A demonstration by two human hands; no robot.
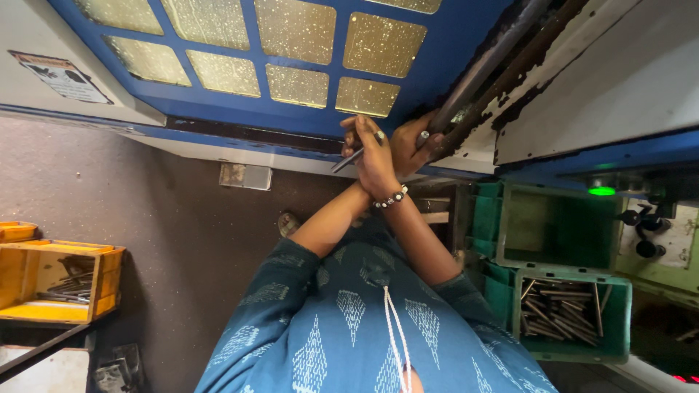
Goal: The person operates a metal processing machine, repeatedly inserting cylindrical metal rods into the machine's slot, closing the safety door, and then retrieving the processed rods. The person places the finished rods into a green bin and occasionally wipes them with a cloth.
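The two wrists cross in front of a machine at the far side of the scene. The right hand [373,159], the one with a beaded bracelet at its wrist, lies on top. Its fingers are curled around a thin metal rod [348,160], which sticks out to the left and points slightly down, clear of the machine. The left hand [412,144] seems to pass under the right wrist. Its fingers are clenched on a dark bar [480,80] that runs along the edge of the blue door [313,109], a panel set with yellowish window panes.

To the right and nearer, a green crate [619,320] holds a loose heap of similar rods. A green lamp [601,191] glows on the machine above it. On the left a yellow wooden box [102,276] holds more dark rods. A sandalled foot [289,223] shows on the grey floor [145,189] below the arms.

The rod is held only near one end, so in my judgement a jolt from the door could lever it out of the hand and drop it to the floor. The left fingers sit right at the door's edge beside the rusted, flaking frame. If the panel slid suddenly, they could be pinched or scraped. The crossed wrists also leave either hand little room to pull away quickly.
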